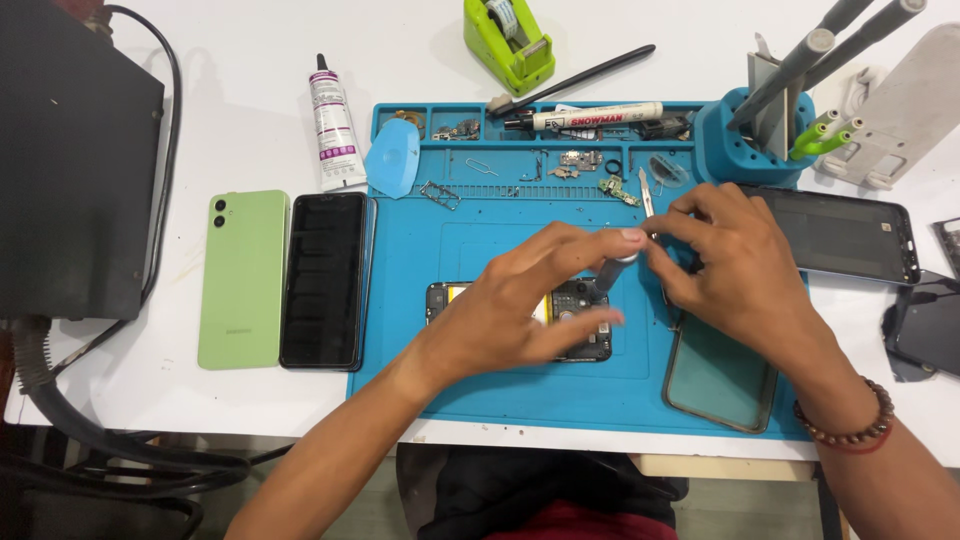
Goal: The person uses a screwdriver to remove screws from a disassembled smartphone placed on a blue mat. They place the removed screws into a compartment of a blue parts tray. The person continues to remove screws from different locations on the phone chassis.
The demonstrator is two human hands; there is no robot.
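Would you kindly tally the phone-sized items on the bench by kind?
Phone back covers, green: 1
Dark screen panels, left of mat and right of mat: 2
Opened phone under the hands: 1
Clear case on the mat: 1
Total: 5

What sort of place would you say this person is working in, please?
Most likely a phone repair bench. An opened phone lies on a blue repair mat under both hands, small loose parts fill the mat's tray compartments, and a tool stand holds several tools.
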